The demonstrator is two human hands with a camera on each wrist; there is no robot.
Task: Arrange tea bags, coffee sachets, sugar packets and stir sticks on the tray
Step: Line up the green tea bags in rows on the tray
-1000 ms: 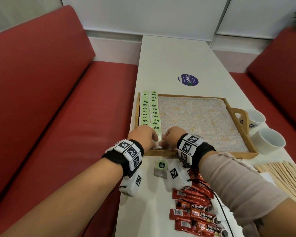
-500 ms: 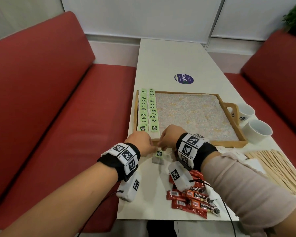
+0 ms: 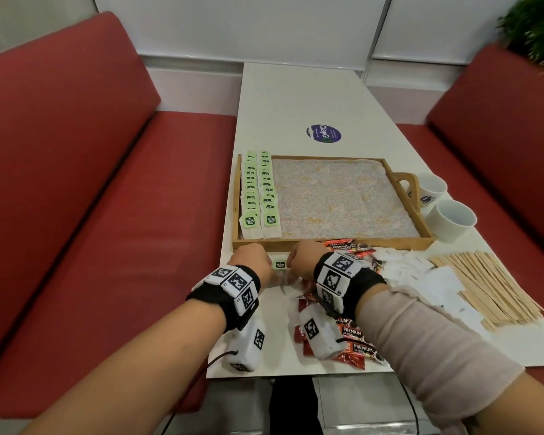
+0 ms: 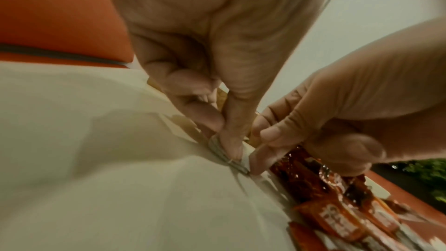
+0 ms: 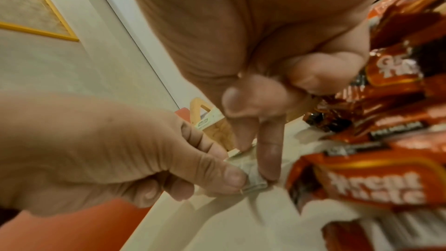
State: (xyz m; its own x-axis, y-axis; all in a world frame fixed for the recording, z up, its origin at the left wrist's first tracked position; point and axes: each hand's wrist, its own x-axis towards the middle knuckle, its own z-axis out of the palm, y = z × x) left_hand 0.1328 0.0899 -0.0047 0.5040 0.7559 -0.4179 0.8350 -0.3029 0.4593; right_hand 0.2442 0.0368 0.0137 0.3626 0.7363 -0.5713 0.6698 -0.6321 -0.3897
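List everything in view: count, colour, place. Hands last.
tray: one, wooden, mid-table
tea bags in tray: two rows, green tags, tray's left side
loose tea bag: one, green tag, on table before tray
coffee sachets: pile, red, near table edge
sugar packets: pile, white, right of sachets
stir sticks: bundle, pale wood, far right
cups: two, white, right of tray
sticker: one, purple, beyond tray
benches: two, red, both sides
left hand: pinches loose tea bag
right hand: pinches same bag

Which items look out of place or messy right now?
Nothing damaged or spilled. Only tea bags sit in the tray. Coffee sachets and sugar packets lie jumbled on the table; both hands pinch one loose tea bag.
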